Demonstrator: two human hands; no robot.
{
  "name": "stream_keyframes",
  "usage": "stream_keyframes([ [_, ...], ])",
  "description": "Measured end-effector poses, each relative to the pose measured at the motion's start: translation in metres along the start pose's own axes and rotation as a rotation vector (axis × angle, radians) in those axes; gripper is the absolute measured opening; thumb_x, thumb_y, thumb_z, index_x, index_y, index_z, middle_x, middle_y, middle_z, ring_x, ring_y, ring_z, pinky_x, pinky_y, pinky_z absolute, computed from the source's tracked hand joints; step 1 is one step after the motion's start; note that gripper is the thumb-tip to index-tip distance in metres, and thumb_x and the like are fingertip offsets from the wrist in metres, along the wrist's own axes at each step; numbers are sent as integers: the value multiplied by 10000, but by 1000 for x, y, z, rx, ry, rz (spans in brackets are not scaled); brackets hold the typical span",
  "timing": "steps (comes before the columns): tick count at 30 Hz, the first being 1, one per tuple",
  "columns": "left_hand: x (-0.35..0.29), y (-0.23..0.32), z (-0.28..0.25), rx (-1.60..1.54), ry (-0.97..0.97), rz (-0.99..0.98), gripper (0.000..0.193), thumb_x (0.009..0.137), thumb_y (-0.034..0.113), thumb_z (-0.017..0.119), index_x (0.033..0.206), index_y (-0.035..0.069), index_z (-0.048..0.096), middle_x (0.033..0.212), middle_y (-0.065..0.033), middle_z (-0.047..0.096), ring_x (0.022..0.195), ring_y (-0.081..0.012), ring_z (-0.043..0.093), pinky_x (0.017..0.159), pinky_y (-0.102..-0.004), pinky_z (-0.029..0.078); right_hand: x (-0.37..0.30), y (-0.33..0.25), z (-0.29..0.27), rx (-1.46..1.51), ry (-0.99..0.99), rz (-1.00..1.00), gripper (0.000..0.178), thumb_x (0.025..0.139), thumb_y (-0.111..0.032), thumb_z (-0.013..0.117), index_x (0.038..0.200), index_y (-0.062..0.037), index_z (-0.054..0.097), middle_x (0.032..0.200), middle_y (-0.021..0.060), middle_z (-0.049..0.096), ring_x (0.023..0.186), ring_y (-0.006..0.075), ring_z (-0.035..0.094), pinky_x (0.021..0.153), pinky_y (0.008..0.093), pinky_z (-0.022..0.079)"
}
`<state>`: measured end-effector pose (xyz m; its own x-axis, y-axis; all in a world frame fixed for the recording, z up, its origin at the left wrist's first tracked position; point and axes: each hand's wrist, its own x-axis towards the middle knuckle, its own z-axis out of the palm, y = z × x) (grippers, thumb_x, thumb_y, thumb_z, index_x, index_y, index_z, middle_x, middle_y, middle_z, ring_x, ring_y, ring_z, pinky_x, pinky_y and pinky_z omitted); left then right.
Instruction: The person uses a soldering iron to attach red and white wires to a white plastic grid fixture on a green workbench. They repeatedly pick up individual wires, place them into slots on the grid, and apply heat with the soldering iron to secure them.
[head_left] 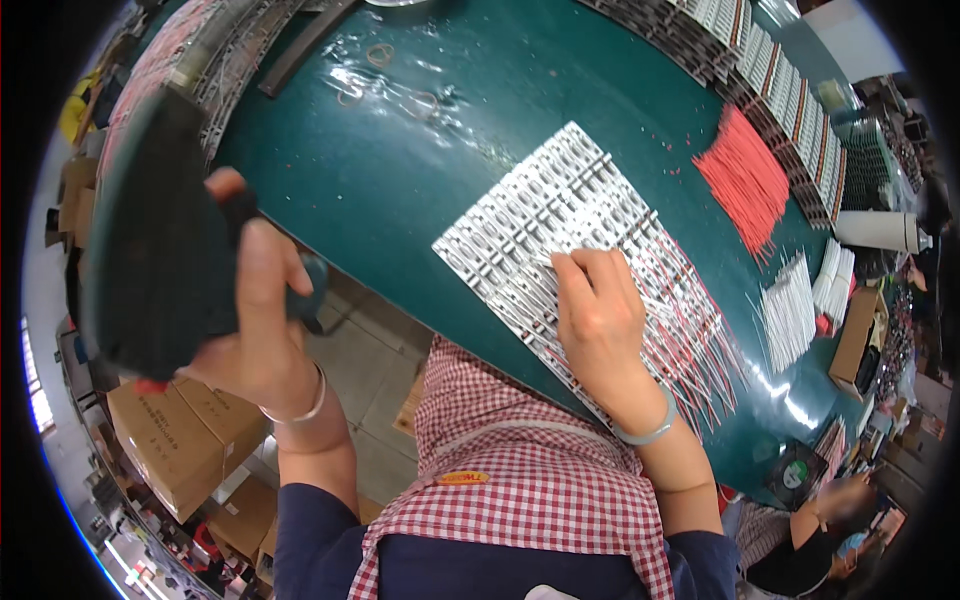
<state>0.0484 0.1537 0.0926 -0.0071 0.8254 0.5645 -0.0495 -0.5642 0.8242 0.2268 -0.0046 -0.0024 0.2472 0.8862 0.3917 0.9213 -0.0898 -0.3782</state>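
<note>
My left hand [265, 320] is closed around the handle of a bulky dark green power tool [150, 250], raised left of the table edge. The tool is close to the camera and smeared, so its exact kind is unclear. My right hand [603, 315] rests on a panel of small white-and-metal parts set in rows [530, 205]. Its thumb and fingers are pinched together low over the panel, and what lies between them is too small to make out. Red and white wires [690, 340] trail from the panel's right side, partly beneath my right hand.
On the green table [390, 200], a bundle of red wires [742, 180] and white wires [788, 315] lie to the right. Stacked panels [790, 100] line the far right edge. A cardboard box [185, 435] stands lower left. Another person [810, 540] sits at lower right.
</note>
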Motion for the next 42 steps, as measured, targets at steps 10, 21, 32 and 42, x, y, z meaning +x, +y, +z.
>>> stream_keyframes([
  [10,71,-96,45,126,-122,-195,119,832,-12,759,934,-31,701,746,-21,679,554,-83,559,508,-241,424,-3,-2,3,44,44,17,332,697,74,662,1028,50,686,918,111,613,837,272,597,677,365,510],
  [21,-77,-9,-32,-79,-331,-766,511,814,-67,740,1301,-41,587,1114,-131,692,658,-107,593,536,-236,460,7,15,-9,22,94,-15,316,714,27,680,1030,37,694,934,104,639,843,257,616,635,346,503],
  [32,-137,-7,-53,231,-534,-491,277,805,13,811,1069,-27,737,965,-122,739,805,-197,718,724,-293,564,3,16,1,2,35,-36,341,717,22,644,1056,38,677,948,105,620,839,256,592,623,358,500],
  [42,-140,-14,-51,245,-631,-527,245,789,-31,778,1026,-48,716,939,-134,712,773,-220,697,694,-292,549,4,15,0,-16,21,-37,336,721,13,648,1052,56,679,951,111,613,846,257,585,640,349,501],
])
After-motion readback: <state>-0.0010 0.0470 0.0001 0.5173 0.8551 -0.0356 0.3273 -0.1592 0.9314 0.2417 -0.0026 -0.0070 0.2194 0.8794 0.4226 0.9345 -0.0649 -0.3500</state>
